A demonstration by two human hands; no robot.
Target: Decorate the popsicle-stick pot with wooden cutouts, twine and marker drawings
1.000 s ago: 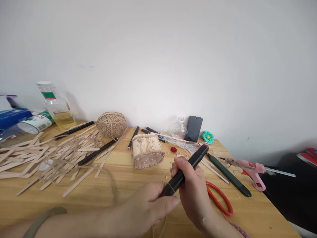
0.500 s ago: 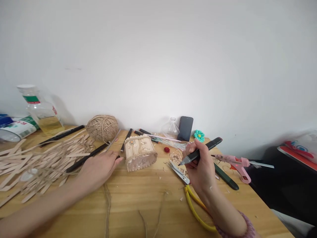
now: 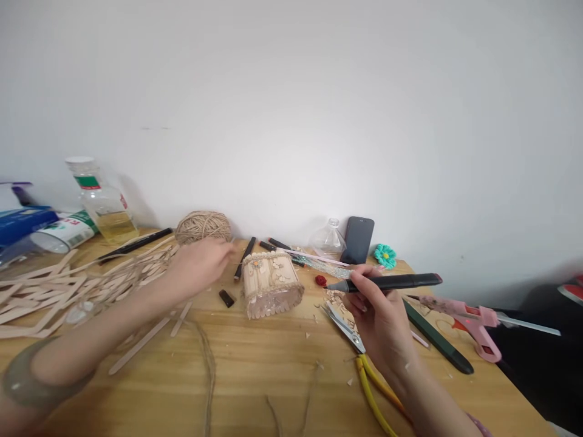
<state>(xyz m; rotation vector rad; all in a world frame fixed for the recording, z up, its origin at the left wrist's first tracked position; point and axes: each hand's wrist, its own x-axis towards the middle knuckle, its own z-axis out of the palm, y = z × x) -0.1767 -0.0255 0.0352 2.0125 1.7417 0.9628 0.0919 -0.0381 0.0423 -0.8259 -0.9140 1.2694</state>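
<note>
My right hand [image 3: 380, 315] grips an uncapped black marker [image 3: 401, 281]; its grey tip end points left, near a small red rose [image 3: 321, 280]. My left hand [image 3: 203, 264] is raised in front of the twine ball [image 3: 204, 226], its fingers pointing right and blurred, so I cannot make out whether it holds anything. Just right of that hand stands a small craft-stick basket [image 3: 272, 282] trimmed with twine and little flowers. A black marker cap [image 3: 226, 298] lies on the table beside the basket. Below my right hand are scissors [image 3: 348, 331] with yellow handles.
Loose craft sticks [image 3: 45, 291] and twine cover the left of the wooden table [image 3: 255, 382]. A bottle of yellow liquid [image 3: 109, 209] stands behind them. A pink glue gun [image 3: 473, 315], a dark green tool [image 3: 439, 340], a phone [image 3: 358, 240] and a teal flower [image 3: 385, 256] are on the right.
My left hand has lifted off the table and moved up, and the cap now lies where its fingertips were. The marker in my right hand has turned closer to level. The view has swung left.
</note>
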